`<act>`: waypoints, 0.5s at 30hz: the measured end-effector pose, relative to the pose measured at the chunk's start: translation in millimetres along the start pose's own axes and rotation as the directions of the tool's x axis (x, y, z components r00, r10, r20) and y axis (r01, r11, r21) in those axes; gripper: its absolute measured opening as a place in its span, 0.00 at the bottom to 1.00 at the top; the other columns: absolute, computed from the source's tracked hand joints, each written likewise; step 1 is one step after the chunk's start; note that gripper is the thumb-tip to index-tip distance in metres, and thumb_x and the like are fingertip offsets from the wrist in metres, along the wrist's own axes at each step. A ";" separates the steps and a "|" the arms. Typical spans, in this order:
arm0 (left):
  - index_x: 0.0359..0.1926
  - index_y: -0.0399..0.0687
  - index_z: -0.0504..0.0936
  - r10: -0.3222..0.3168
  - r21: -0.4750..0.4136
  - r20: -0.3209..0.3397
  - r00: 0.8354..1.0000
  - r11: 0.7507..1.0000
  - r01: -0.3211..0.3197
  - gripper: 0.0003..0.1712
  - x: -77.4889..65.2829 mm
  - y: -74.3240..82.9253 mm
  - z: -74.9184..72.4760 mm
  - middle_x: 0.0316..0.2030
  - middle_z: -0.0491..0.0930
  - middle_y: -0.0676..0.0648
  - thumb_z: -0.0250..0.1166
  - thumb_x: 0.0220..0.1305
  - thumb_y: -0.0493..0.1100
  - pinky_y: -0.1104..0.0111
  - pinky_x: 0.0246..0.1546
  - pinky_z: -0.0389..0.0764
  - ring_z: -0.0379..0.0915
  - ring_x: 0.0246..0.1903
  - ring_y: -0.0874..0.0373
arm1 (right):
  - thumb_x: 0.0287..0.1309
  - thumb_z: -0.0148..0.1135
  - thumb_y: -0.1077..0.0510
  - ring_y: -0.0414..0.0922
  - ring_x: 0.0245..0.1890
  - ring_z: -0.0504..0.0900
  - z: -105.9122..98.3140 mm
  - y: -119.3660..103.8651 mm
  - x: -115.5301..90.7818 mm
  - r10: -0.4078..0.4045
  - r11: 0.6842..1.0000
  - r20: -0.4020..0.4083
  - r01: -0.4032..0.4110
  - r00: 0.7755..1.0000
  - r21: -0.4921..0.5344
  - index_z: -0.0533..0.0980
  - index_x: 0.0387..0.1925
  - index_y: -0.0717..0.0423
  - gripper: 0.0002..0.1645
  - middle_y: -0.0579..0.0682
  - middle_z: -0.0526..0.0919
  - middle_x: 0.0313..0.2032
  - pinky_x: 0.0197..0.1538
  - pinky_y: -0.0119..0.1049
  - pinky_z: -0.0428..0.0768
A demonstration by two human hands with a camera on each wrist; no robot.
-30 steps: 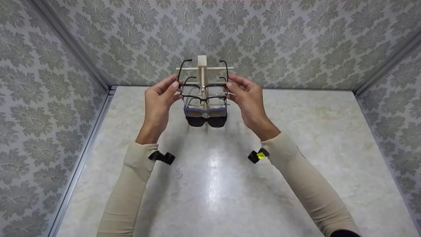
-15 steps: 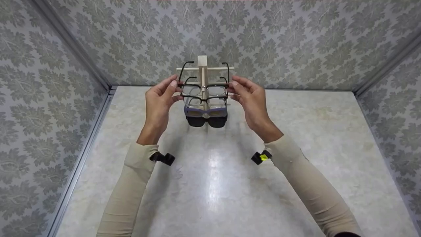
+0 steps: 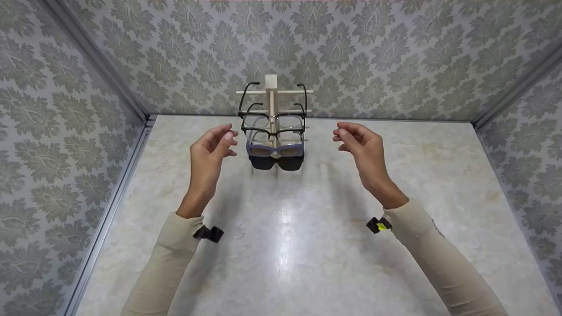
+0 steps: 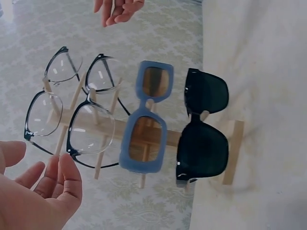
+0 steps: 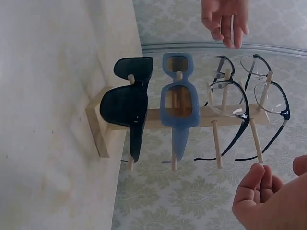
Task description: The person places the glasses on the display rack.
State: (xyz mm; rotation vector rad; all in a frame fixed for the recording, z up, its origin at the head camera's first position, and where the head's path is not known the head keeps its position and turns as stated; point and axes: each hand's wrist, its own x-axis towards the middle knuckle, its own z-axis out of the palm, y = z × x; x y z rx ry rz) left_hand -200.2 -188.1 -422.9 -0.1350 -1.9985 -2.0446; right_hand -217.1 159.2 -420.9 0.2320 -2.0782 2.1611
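Note:
A wooden display stand (image 3: 271,82) carries eyewear stacked on its pegs. Uppermost is a pair of clear-lens glasses (image 4: 44,115) with dark upper rims, and a similar pair of clear glasses (image 4: 86,136) hangs below it. Under these are blue-framed sunglasses (image 5: 182,127) with brown lenses, then black sunglasses (image 4: 204,148) at the bottom. My left hand (image 3: 207,151) hovers left of the stand, fingers loosely bent and holding nothing. On the other side, my right hand (image 3: 369,153) is farther from the glasses, likewise relaxed and without anything in it.
The stand is at the back of a pale marbled table (image 3: 281,263), close to the patterned back wall (image 3: 281,39). Patterned panels with metal edging border the left and right sides. Each wrist wears a small black camera mount (image 3: 210,234).
Both hands have let go of the uppermost glasses, which stay on the stand. They have drawn apart and back toward the person, the right hand moving farther.

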 end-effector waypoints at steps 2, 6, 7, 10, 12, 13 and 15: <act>0.65 0.34 0.84 0.002 0.019 0.006 1.000 1.000 -0.002 0.18 -5.4 -3.1 1.7 0.54 0.86 0.34 0.65 0.82 0.39 0.66 0.43 0.88 0.83 0.49 0.44 | 0.82 0.62 0.62 0.49 0.52 0.88 -7.3 4.1 -5.3 -0.013 0.999 0.012 0.013 1.000 -0.035 0.81 0.65 0.67 0.18 0.58 0.88 0.53 0.51 0.37 0.87; 0.64 0.34 0.85 -0.002 0.072 0.033 0.999 0.997 0.000 0.18 -15.4 -9.4 7.8 0.53 0.87 0.35 0.66 0.82 0.39 0.67 0.43 0.88 0.82 0.46 0.49 | 0.82 0.64 0.59 0.51 0.53 0.88 -19.7 12.3 -16.5 -0.019 0.994 0.018 0.021 1.000 -0.110 0.82 0.64 0.65 0.18 0.55 0.88 0.53 0.51 0.36 0.88; 0.64 0.34 0.85 -0.004 0.084 0.041 0.999 0.996 0.001 0.18 -17.7 -10.9 9.4 0.53 0.87 0.35 0.66 0.82 0.39 0.67 0.43 0.88 0.83 0.46 0.49 | 0.82 0.64 0.59 0.52 0.53 0.88 -22.5 14.6 -19.6 -0.017 0.992 0.019 0.019 1.000 -0.122 0.82 0.64 0.65 0.18 0.54 0.89 0.52 0.51 0.35 0.88; 0.64 0.33 0.84 -0.010 0.110 0.068 0.998 0.994 0.003 0.18 -24.2 -16.3 13.0 0.53 0.86 0.32 0.66 0.82 0.38 0.67 0.42 0.88 0.83 0.48 0.46 | 0.82 0.64 0.58 0.52 0.53 0.88 -30.6 21.5 -29.0 -0.006 0.989 0.027 0.010 1.000 -0.146 0.82 0.63 0.66 0.18 0.53 0.89 0.52 0.51 0.35 0.88; 0.65 0.32 0.84 -0.011 0.132 0.080 0.997 0.991 0.000 0.19 -28.5 -19.5 14.2 0.54 0.86 0.31 0.67 0.81 0.38 0.67 0.43 0.88 0.83 0.50 0.44 | 0.82 0.64 0.58 0.51 0.53 0.88 -35.8 26.9 -35.2 0.002 0.987 0.034 0.004 0.999 -0.163 0.82 0.63 0.65 0.18 0.53 0.89 0.52 0.51 0.35 0.88; 0.65 0.32 0.84 -0.010 0.146 0.083 0.997 0.989 -0.002 0.19 -30.6 -20.8 14.5 0.54 0.86 0.32 0.67 0.81 0.38 0.67 0.43 0.88 0.83 0.50 0.44 | 0.82 0.64 0.58 0.51 0.53 0.88 -38.7 30.2 -38.3 0.004 0.985 0.040 0.003 0.999 -0.174 0.82 0.63 0.65 0.18 0.53 0.89 0.52 0.52 0.36 0.88; 0.65 0.32 0.84 -0.006 0.176 0.084 0.996 0.984 -0.008 0.19 -35.1 -23.5 14.5 0.54 0.86 0.34 0.67 0.81 0.38 0.67 0.43 0.88 0.83 0.52 0.46 | 0.82 0.64 0.58 0.50 0.53 0.88 -44.3 36.7 -44.4 0.010 0.980 0.048 -0.001 0.999 -0.199 0.82 0.64 0.65 0.18 0.54 0.89 0.54 0.52 0.38 0.88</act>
